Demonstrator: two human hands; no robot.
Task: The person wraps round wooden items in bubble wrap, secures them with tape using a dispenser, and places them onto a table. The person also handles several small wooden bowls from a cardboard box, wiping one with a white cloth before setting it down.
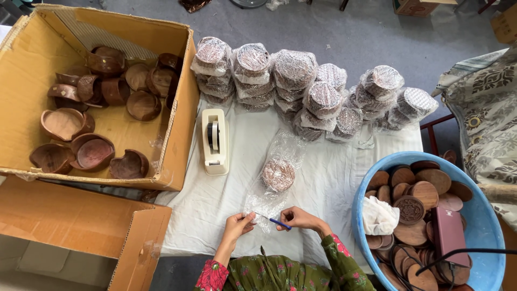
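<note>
My left hand (237, 224) pinches the near end of a clear plastic bag (272, 183) that lies on the white cloth (226, 205). Inside the bag, farther up, sits a round carved wooden disc (278, 174). My right hand (299, 218) holds the same end of the bag together with a thin blue stick-like thing (279, 222), perhaps a pen; I cannot tell which. The two hands are close together, at the table's near edge.
A cream tape dispenser (215, 141) stands left of the bag. Several wrapped stacks of discs (301, 91) line the far side. A cardboard box (177, 145) at left holds wooden bowls (91, 152). A blue tub (484, 226) at right holds wooden discs, a white cloth and a dark red case.
</note>
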